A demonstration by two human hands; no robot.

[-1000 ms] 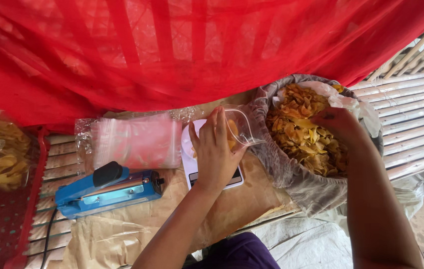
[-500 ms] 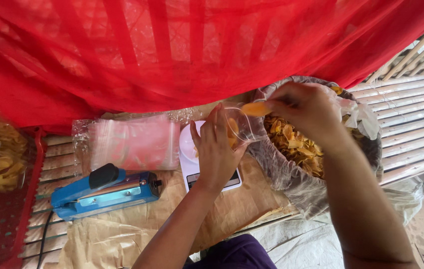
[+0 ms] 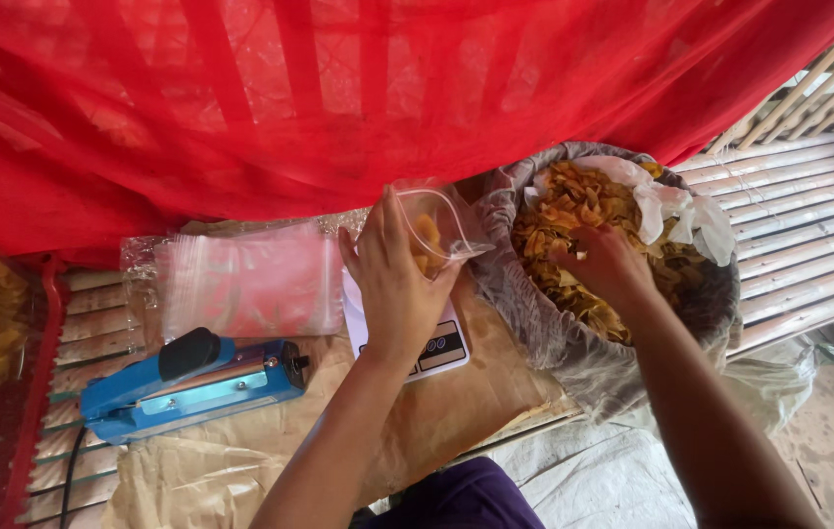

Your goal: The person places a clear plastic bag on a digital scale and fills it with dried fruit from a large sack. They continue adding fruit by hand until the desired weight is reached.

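The left hand (image 3: 392,279) pinches a small clear bag (image 3: 441,230) open above the white scale (image 3: 431,348), a few yellow chips already inside. To its right, the right hand (image 3: 605,263) curls into the chips (image 3: 573,211) in the lined basket (image 3: 534,323). This looks like mid-filling; the next handful must clear the bag's narrow mouth.

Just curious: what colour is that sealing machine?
Blue with a black knob, seen in the head view.

Left hand (image 3: 392,279) at frame centre, fingers upright and pinched; right hand (image 3: 605,263) right of centre, curled palm-down.
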